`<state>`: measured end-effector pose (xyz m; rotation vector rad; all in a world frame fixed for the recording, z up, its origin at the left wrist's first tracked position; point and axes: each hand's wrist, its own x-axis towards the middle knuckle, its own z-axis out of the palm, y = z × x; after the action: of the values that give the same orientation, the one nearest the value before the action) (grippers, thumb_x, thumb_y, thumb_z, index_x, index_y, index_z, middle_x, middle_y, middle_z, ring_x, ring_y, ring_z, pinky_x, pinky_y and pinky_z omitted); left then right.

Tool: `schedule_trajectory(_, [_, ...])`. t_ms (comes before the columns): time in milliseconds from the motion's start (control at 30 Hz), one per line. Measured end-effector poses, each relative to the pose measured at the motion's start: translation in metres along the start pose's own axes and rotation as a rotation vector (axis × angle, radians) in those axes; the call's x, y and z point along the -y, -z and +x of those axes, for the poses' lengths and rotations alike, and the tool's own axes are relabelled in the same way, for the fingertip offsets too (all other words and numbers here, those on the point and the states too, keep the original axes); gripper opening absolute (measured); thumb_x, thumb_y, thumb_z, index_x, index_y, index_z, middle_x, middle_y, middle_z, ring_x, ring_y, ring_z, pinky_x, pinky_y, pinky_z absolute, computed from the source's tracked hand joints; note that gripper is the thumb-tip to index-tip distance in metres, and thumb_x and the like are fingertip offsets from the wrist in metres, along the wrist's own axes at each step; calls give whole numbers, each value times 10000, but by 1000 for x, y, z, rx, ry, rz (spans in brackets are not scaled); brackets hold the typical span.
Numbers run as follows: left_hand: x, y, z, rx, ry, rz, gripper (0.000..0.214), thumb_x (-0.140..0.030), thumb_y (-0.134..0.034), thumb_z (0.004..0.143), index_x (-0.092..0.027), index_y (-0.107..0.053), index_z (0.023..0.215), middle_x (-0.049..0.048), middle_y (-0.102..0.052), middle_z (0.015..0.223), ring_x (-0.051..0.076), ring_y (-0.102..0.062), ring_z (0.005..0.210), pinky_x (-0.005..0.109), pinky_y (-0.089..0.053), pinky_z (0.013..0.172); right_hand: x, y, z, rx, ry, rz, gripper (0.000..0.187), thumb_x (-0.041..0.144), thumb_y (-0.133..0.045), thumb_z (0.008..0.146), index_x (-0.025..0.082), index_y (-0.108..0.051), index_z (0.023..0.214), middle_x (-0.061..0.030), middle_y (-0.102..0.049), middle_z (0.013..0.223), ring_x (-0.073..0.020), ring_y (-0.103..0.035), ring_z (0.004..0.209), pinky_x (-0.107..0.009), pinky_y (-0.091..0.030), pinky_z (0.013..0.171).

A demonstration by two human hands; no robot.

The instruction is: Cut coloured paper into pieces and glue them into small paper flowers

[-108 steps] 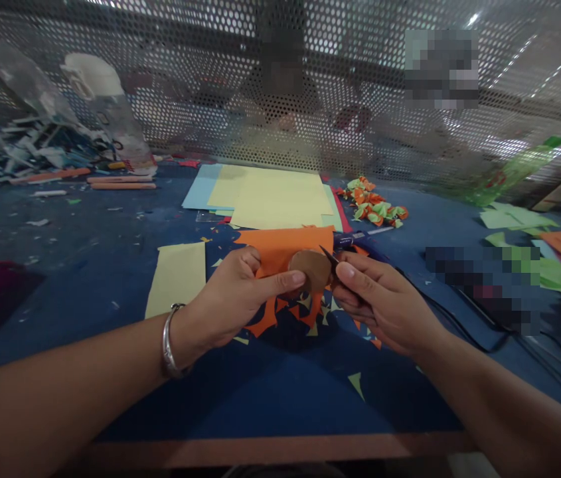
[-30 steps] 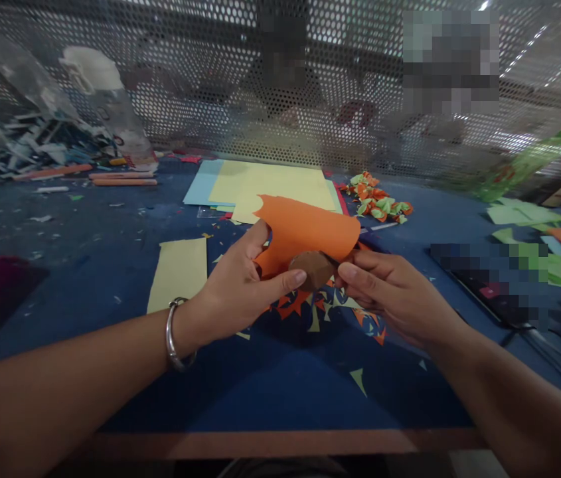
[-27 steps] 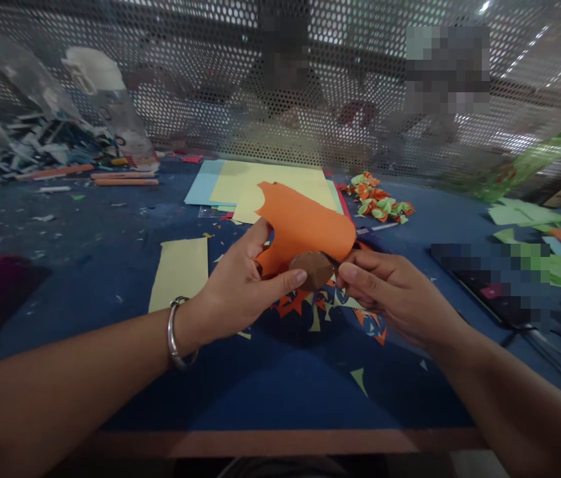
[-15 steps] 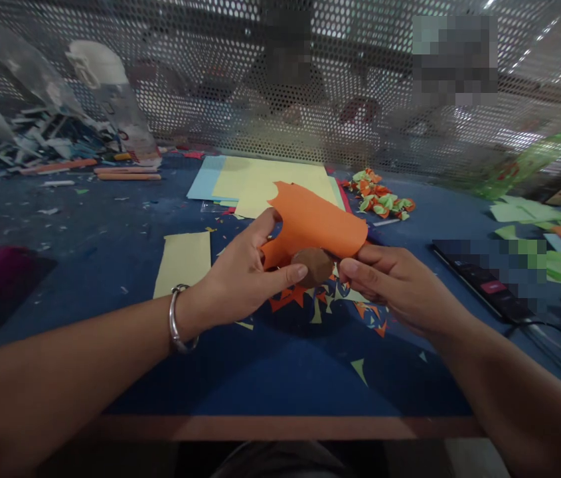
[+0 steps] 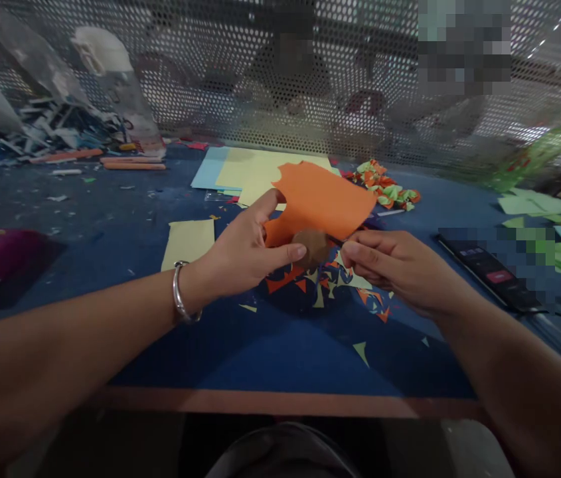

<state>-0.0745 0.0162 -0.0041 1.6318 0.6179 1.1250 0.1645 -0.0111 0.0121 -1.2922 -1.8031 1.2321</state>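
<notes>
My left hand (image 5: 247,242) is closed on a sheet of orange paper (image 5: 324,196) whose left edge has curved bites cut from it. Its thumb presses a round brown disc (image 5: 311,247), like cardboard, against the paper's near edge. In my right hand (image 5: 384,262) the fingers pinch a thin dark pencil-like stick (image 5: 334,240), its tip close to the disc's right side. Most of that stick is hidden by the fingers. Orange and yellow paper scraps (image 5: 320,285) lie on the blue table below both hands.
Yellow sheets (image 5: 250,166) lie behind, beside crumpled orange and green paper pieces (image 5: 384,186). A yellow strip (image 5: 188,242) lies left of my hand. A phone (image 5: 489,269) with a cable is at right; a clear bottle (image 5: 128,99) stands back left. A perforated metal panel (image 5: 200,126) closes the back.
The orange paper has tilted so that more of its face shows. My right hand stays by the disc, with the dark stick now more visible. The whole view has shifted slightly.
</notes>
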Motion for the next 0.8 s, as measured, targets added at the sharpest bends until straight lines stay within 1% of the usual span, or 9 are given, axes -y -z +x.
schedule_trajectory(67, [2,1,0,-37,30,-19,512,-234,-764,798,-183,-557,1263,105,-613,1353,299,-597,1247,372,-502,1021,0,1,0,-2,-32,22,449,601,-608,906,181,-588,749,86,-293,558,-68,-215,471,-235,-163,427])
schedule_trajectory(133, [3,1,0,-82,76,-13,465,-233,-756,799,-187,-554,1215,95,-657,1256,289,-645,1156,368,-528,957,1,0,0,-30,-35,34,457,623,-622,887,184,-589,768,93,-289,546,-65,-198,462,-234,-146,421])
schedule_trajectory(233, [5,-1,-1,-110,84,65,497,-214,-759,776,-180,-550,1225,102,-666,1210,292,-669,1077,390,-539,919,1,-5,0,-106,31,-12,425,595,-664,871,184,-608,777,86,-332,540,-63,-224,466,-237,-155,433])
schedule_trajectory(333, [3,-5,-3,-78,27,133,559,-179,-734,777,-164,-538,1301,125,-643,1265,301,-650,1120,415,-520,973,0,-12,2,-167,107,-74,345,507,-731,844,178,-638,801,50,-460,615,-76,-351,529,-239,-259,488])
schedule_trajectory(433, [2,-8,-4,-59,37,99,613,-172,-739,768,-179,-529,1344,128,-640,1286,318,-642,1150,429,-518,988,-4,-17,5,-184,132,-54,305,460,-769,812,178,-655,834,16,-558,715,-105,-463,620,-252,-360,572])
schedule_trajectory(533, [1,-9,-6,-15,48,8,616,-169,-756,758,-209,-531,1330,111,-649,1287,327,-663,1134,427,-546,952,-4,-19,7,-197,126,-19,307,447,-792,781,181,-658,855,12,-576,722,-120,-490,636,-257,-386,584])
schedule_trajectory(633, [0,-9,-7,39,46,-70,565,-149,-737,775,-226,-527,1294,87,-667,1279,318,-678,1138,423,-555,958,-2,-20,6,-192,139,-2,285,419,-803,760,181,-665,836,11,-577,708,-126,-503,639,-254,-394,578])
schedule_trajectory(733, [-2,-11,-6,76,45,-61,560,-113,-713,776,-222,-519,1290,85,-660,1307,317,-652,1201,429,-540,1006,0,-20,5,-183,142,-8,244,372,-802,751,179,-663,804,13,-566,696,-123,-493,633,-255,-396,576])
schedule_trajectory(800, [-3,-12,-5,71,63,-34,569,-103,-722,759,-215,-521,1278,91,-664,1300,327,-645,1210,446,-542,1003,-1,-20,5,-179,145,-17,225,349,-793,752,177,-657,798,15,-556,690,-119,-481,624,-256,-391,574])
